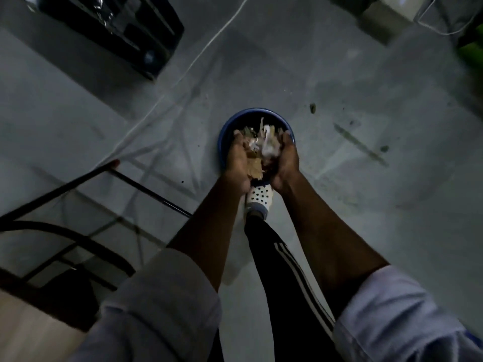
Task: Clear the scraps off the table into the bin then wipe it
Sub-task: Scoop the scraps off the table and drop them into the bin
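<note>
The left hand [238,163] and the right hand [285,162] are cupping a heap of scraps [257,148] between them, pressing in from either side with fingers curling round the pile. The scraps are hanging in the hands directly above the open blue bin [222,142], which is standing on the grey floor [366,178]. A white perforated shoe [261,198] is showing just below the wrists, beside the bin's near edge. A pale worktop [23,327] corner is showing at lower left

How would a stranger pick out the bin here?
On the grey concrete floor, look just beyond the person's white perforated shoe. The round blue-rimmed bin sits there, below the left hand and right hand cupping scraps; its blue rim sets it apart.
</note>
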